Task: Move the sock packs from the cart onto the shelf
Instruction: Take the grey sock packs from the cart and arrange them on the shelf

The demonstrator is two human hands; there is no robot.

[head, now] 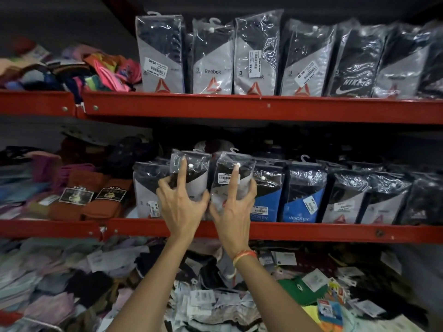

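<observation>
Two black-and-grey sock packs in clear plastic stand upright at the front of the middle red shelf (311, 232). My left hand (182, 202) grips the left sock pack (199, 171), forefinger stretched up its face. My right hand (233, 202) grips the right sock pack (236, 171) the same way. Both packs stand in a row with other packs: a grey one (143, 185) to their left, blue Jockey packs (302, 192) to their right. No cart is in view.
The top red shelf (239, 109) holds a row of Reebok and Nike packs (213, 58). Loose coloured socks (96, 68) pile at upper left, orange and pink socks (79, 190) at middle left. Below lies a heap of loose socks and tags (215, 303).
</observation>
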